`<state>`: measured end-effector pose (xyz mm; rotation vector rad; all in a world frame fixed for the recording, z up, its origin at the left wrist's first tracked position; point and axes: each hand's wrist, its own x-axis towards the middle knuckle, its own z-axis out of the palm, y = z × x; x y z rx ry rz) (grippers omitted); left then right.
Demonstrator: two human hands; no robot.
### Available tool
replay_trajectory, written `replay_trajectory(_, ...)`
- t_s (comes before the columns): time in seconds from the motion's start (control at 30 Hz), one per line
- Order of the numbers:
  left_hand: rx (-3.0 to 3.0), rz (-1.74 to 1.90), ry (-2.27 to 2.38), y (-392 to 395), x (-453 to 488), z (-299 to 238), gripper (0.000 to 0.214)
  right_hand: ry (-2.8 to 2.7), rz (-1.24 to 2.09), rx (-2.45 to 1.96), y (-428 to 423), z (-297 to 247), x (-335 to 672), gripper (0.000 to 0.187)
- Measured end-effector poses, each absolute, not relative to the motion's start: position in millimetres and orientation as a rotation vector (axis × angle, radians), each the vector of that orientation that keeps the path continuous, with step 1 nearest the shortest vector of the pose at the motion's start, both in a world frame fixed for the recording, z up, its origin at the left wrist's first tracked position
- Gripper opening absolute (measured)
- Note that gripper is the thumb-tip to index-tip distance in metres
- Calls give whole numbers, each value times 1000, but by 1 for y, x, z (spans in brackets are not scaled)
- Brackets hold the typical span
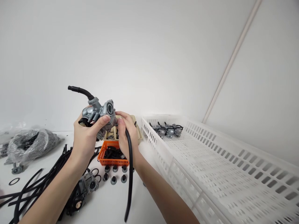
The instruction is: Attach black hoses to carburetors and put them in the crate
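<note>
A grey metal carburetor point(95, 112) with a bent black rubber boot point(80, 90) on top is held up in front of me. My left hand point(85, 140) is closed around its body, thumb lying along the flanged side. Against the right side of the carburetor, my right hand point(128, 132) pinches a black rubber hose point(130, 177) near its upper end. The rest of the hose hangs down past my wrist. My fingers hide that upper end, so I cannot tell whether it is on a fitting.
An orange basket point(114, 162) of black parts stands before a cream divided tray point(139, 132). Several small black-topped caps point(113, 180) sit nearby. More carburetors point(87, 183), loose hoses point(44, 177) and a plastic bag point(35, 144) lie left. A white crate point(201, 189) holding carburetors point(167, 129) stands right.
</note>
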<state>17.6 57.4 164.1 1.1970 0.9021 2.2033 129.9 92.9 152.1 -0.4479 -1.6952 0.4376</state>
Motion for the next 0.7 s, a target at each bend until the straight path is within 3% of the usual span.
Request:
replay_trajectory(0.23,1203,2236,982,57,20,162,41,-1683,744,-516,99,158,130,37)
replay_trajectory(0.57,1234,2061,719,60,3,166,49,-1749,635,-448,85,174,144,39)
replay_trajectory(0.7,1139,1924,701,60,4,169,56,-1716,705,-403,82,190,165,30)
